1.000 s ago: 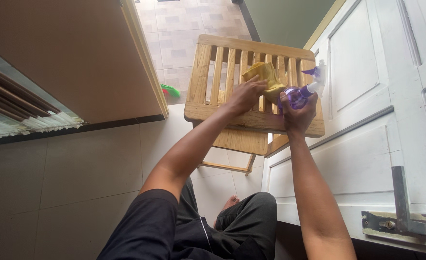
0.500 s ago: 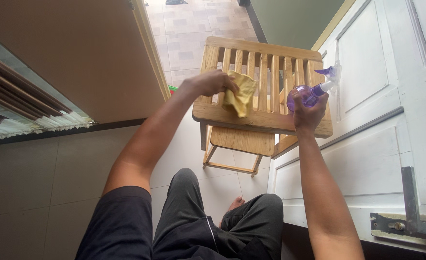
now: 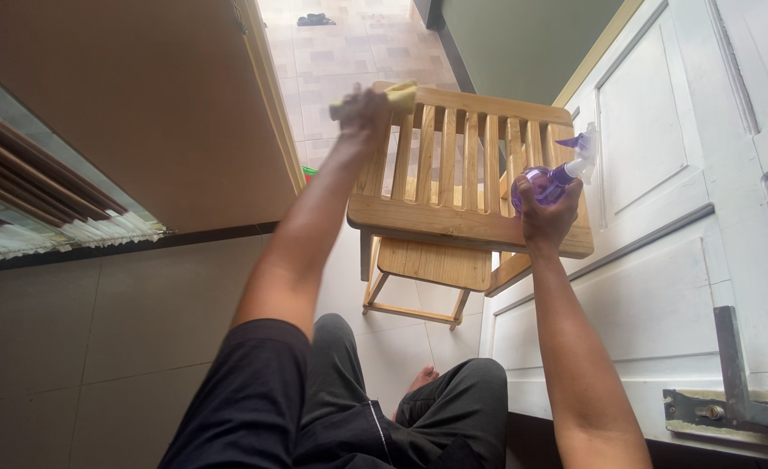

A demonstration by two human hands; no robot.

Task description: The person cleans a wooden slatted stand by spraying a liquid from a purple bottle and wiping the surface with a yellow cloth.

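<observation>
- The left hand (image 3: 362, 108) is pressing a yellow cloth (image 3: 400, 94) onto the far left corner of the slatted wooden worktop (image 3: 469, 221), its grip closing on the cloth.
- The right hand (image 3: 545, 213) is wrapping its grip around a purple spray bottle (image 3: 551, 178), holding it over the worktop's right edge, beside the white door (image 3: 662, 260).

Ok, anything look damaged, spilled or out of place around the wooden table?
One thing: the metal bracket at the white door's lower edge sits on a chipped, discoloured patch. The slatted wooden table looks intact, with no visible spill.
</observation>
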